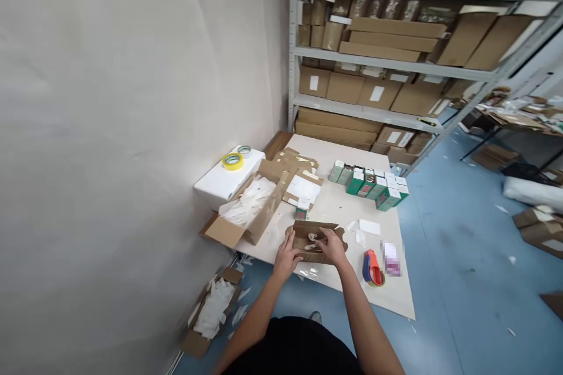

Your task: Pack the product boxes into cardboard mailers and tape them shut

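Box (314, 258), set up but not yet closed, sits by the table (398, 299) edge, white pieces (312, 237) inside; my left hand (287, 253) lies part-open on its end; my right hand (332, 244) curls within, grip unclear from here.

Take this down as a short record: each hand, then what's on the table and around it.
Left hand: on the left end of a small open cardboard box
Right hand: over the box's right part, fingers inside; grip unclear
Nearest carton: green and white, just beyond the box
Carton group: at the table's far right
Tape dispenser: orange-red, right of the box
Large open box: left, holding white strips
Yellow tape roll: on a white surface by the wall
Background: shelving with cardboard boxes
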The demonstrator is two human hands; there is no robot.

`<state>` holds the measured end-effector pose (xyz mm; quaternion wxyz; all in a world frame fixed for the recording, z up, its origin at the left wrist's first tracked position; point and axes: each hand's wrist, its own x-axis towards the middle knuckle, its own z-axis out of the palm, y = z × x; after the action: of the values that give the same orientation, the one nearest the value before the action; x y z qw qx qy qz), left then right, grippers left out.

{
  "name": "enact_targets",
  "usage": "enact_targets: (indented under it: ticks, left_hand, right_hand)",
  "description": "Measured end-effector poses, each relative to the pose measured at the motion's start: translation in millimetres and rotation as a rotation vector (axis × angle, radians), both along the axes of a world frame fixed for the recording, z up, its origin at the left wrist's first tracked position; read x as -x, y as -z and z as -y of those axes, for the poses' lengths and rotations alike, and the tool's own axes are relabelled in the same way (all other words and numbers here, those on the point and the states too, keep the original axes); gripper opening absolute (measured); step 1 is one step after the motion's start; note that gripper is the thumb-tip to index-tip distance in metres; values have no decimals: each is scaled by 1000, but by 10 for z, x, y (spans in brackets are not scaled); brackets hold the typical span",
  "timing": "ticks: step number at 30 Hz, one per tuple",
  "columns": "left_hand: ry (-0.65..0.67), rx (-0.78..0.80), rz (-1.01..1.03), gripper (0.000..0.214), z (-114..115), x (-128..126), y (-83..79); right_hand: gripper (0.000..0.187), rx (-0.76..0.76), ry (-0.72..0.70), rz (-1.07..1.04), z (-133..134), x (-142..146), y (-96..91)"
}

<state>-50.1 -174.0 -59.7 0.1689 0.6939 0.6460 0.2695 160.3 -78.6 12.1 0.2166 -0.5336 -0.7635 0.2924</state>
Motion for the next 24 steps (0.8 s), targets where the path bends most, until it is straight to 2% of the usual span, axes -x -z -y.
enact_targets:
  ticks: [2,6,9,11,13,15,19,22,24]
  left_hand:
    - [48,9,-3,13,-101,-219,29]
    - [128,43,14,12,-318,-540,64]
    - [197,39,43,7,-579,-648,61]
    - [251,36,51,6,-806,-663,69]
    - [299,84,39,13,-1043,-646,100]
    - [320,203,-5,24,-1245,-614,160]
    - [320,415,-95,39,-1435,-516,303]
    - [313,396,-15,48,-1434,-382,345]
    - [263,336,63,44,-1443,-240,313]
  right_hand:
    - [52,-6,92,-38,-29,-279,14]
    - [57,-5,235,-85,-117,-740,-72]
    - [58,-10,299,-158,-175,-940,-120]
    - [58,-7,333,-215,-222,-970,-112]
    - [58,18,357,-302,-279,-915,-73]
    - [59,58,366,-411,-345,-794,-7]
    - [62,169,347,-585,-502,-447,176]
    - [67,271,330,-673,-661,-142,317]
    - [68,339,340,-732,-792,87,400]
